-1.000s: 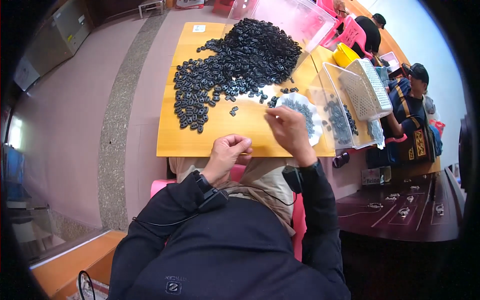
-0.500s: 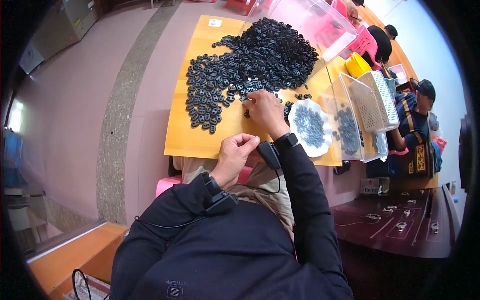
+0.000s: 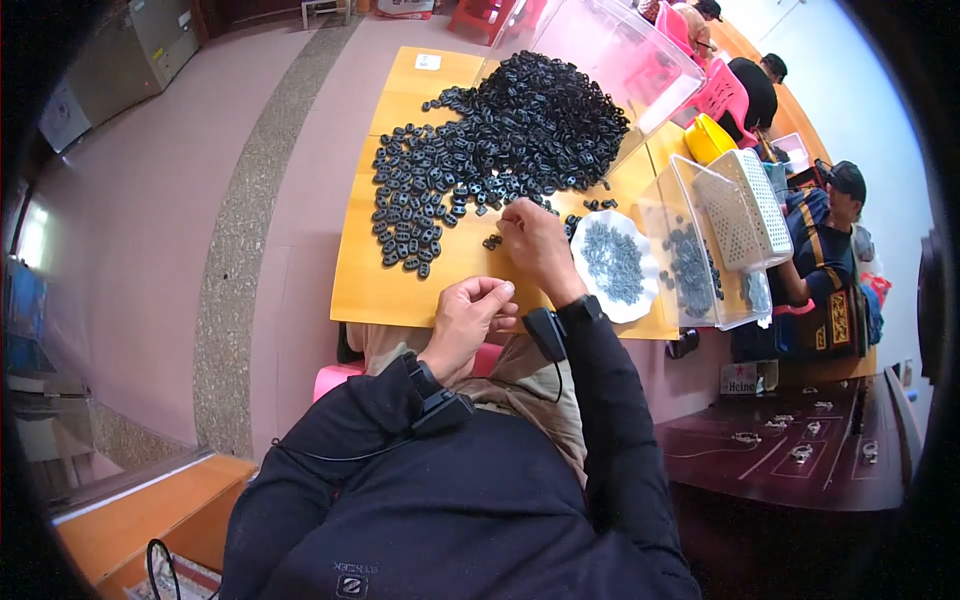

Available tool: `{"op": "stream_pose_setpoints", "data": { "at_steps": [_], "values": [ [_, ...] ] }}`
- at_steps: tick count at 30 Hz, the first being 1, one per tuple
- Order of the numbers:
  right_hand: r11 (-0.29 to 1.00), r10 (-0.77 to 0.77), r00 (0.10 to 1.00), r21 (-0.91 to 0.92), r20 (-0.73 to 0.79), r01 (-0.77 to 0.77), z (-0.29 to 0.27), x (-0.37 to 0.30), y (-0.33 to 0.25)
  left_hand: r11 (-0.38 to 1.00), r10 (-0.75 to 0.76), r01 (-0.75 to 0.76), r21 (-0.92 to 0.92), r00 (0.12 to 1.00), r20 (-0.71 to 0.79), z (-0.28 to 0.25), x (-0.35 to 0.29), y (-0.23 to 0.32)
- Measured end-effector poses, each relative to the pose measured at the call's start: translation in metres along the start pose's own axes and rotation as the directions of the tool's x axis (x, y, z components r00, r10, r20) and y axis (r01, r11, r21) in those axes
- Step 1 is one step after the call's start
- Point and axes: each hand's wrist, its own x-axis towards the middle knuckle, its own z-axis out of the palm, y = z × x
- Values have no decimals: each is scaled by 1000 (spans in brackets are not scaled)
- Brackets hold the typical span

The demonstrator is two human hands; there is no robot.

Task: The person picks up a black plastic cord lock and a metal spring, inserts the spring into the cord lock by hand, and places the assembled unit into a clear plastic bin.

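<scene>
My left hand [image 3: 466,322] is above the table's near edge, its thumb and forefinger pinched together. Whatever it may hold is too small to make out. Out over the table, my right hand [image 3: 540,245] has its fingertips drawn together and pointed down, and they hide anything between them. Beside those fingertips lies a little cluster of small black parts [image 3: 492,242]. Just beyond spreads a big heap of black oval plastic pieces with two holes [image 3: 550,120], thinning toward the left. A white wavy-rimmed dish [image 3: 648,270] of small grey translucent pieces sits right of my right wrist.
Right of the dish stands a clear plastic bin [image 3: 735,315] with dark and grey parts, a white perforated basket [image 3: 745,205] resting on it. A yellow bowl [image 3: 708,140] and a large clear box [image 3: 600,45] are farther back. Another person [image 3: 825,230] sits at the right.
My right hand has drawn back slightly toward me, still with its fingertips together. The left hand keeps its pinch in nearly the same place. The whole view has shifted a little.
</scene>
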Motion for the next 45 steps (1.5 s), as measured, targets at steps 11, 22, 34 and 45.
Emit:
{"op": "stream_pose_setpoints", "data": {
  "at_steps": [11, 22, 34, 45],
  "values": [
    [835, 103, 988, 531, 113, -147, -17, -64, -15, 989, 70, -66, -129, 997, 30, 0, 3, 0],
    [997, 73, 997, 23, 9, -74, -13, -4, 9, 988, 68, -78, -136, 995, -76, 1, -1, 3],
    [979, 33, 999, -202, 35, -26, -5, 26, 21, 992, 58, -64, -105, 997, -60, 1, 2, 0],
    [969, 87, 976, -244, 199, -36, -6, 6, 7, 992, 66, -71, -105, 997, -48, 2, 1, -1]
  ]
}}
